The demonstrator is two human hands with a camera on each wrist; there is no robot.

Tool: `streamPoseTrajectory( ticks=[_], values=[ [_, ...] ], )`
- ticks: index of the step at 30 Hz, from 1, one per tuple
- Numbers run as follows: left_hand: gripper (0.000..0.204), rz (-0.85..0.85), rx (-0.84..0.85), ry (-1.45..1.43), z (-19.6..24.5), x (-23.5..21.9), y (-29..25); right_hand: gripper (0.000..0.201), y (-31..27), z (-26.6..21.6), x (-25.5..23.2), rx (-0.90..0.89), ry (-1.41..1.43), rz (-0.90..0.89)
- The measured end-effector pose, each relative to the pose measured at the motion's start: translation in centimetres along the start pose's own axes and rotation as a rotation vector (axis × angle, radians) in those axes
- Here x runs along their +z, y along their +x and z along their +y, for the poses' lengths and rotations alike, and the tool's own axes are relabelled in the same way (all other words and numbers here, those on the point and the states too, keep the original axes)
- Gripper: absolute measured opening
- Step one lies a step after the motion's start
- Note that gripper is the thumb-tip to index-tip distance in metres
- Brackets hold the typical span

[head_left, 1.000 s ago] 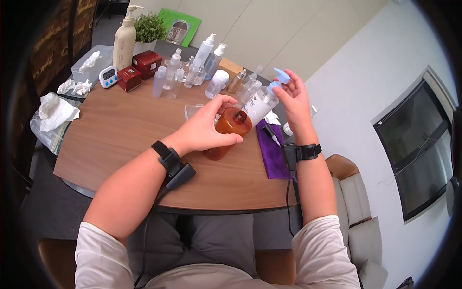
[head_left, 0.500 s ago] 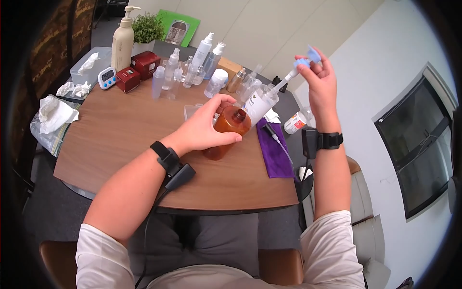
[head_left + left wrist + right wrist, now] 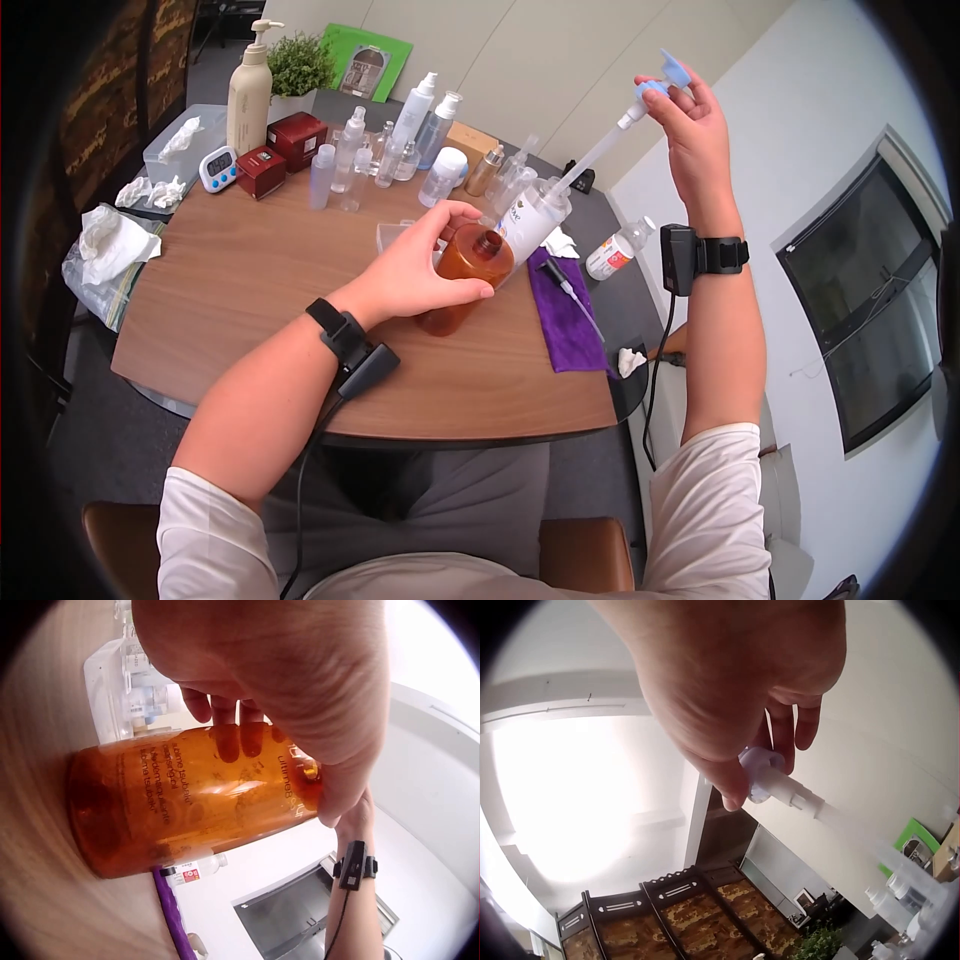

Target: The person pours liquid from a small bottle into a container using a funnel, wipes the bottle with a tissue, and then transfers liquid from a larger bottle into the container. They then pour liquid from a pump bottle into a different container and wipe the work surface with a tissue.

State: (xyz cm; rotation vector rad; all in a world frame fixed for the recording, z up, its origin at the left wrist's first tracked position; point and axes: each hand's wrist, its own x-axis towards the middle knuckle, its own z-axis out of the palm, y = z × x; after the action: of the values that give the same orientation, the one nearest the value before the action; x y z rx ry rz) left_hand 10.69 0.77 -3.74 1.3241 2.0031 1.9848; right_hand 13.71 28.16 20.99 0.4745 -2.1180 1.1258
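Hands grip a glossy amber bottle and blue, probably plastic, pump head

Head view bright, evenly lit; corners dark, edges bowed. Right-wrist view: light panel at left blown out, pump tube soft. Glare on orange bottle.

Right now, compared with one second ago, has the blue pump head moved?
Yes: in the head view, the blue pump head has moved up and right, farther from the purple cloth.
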Motion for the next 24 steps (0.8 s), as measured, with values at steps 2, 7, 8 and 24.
streamPoseTrajectory(
  ticks=[2,7,8,24],
  values=[
    [0.087,-0.006,-0.003,-0.020,-0.1,0.1,0.1,0.071,0.2,0.1,-0.2,0.015,-0.016,-0.003],
    [0.087,-0.001,0.002,-0.013,0.1,0.1,-0.1,0.073,0.3,-0.1,-0.3,0.009,-0.036,-0.053],
    [0.087,0.000,0.003,-0.013,0.1,0.1,-0.1,0.073,0.2,-0.1,-0.3,0.007,-0.036,-0.054],
    [0.085,0.000,0.003,-0.023,-0.1,0.1,0.0,0.072,0.2,-0.9,1.5,0.026,0.003,-0.164]
  ],
)
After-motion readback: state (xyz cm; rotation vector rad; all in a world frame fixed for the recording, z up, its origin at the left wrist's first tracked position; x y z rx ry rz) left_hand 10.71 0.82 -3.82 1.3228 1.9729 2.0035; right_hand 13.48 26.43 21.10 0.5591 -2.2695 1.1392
